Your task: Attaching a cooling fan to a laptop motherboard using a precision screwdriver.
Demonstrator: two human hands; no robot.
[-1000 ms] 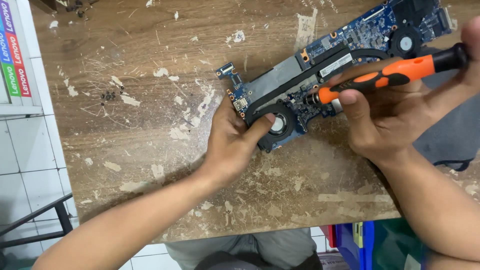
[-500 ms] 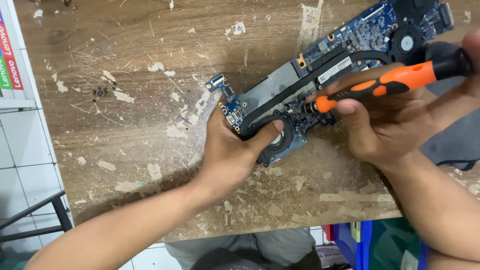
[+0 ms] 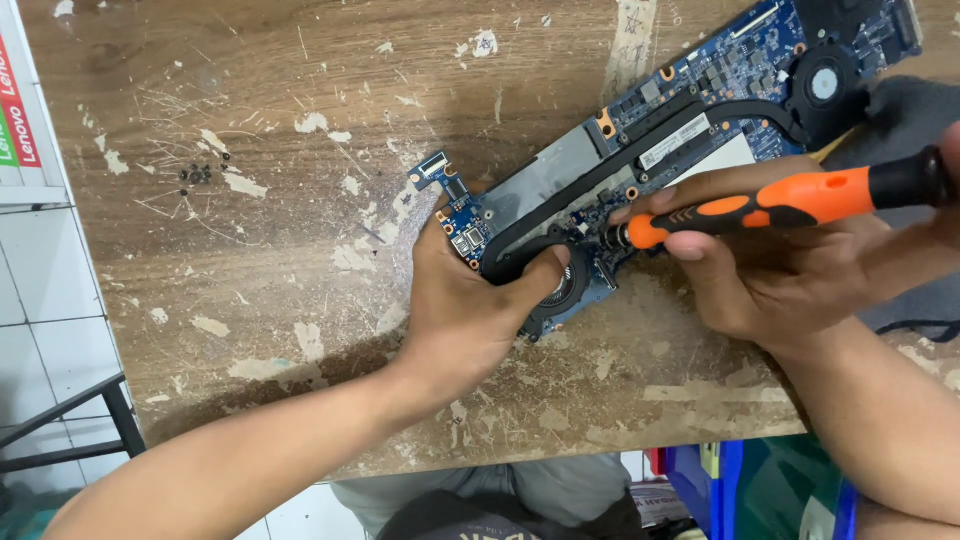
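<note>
From the head camera, your left hand (image 3: 470, 310) is clamped on the near end of the board (image 3: 660, 150), a long blue circuit board lying slantwise across the worn wooden table (image 3: 300, 250), its far end running up toward the top right corner. Your thumb presses on top beside the near fan (image 3: 562, 290), a round black one partly covered by your hand, while the other fingers wrap the board's edge. A black heat pipe (image 3: 640, 150) curves from that fan along the board to a second fan (image 3: 822, 85) at the far end. Your right hand (image 3: 770, 280) is closed around the screwdriver (image 3: 780, 205), orange-handled with a black end, held nearly level across the board, fingers curled over and under the grip. Its metal tip meets the board just right of your left thumb, near the near fan; you cannot tell which screw it sits in. A small flat connector (image 3: 432, 168) sticks out from the board's near corner. A cluster of tiny dark screws (image 3: 196, 175) lies on the table well to the left, apart from the board. A dark cloth (image 3: 910, 110) lies under the board's right side.
</note>
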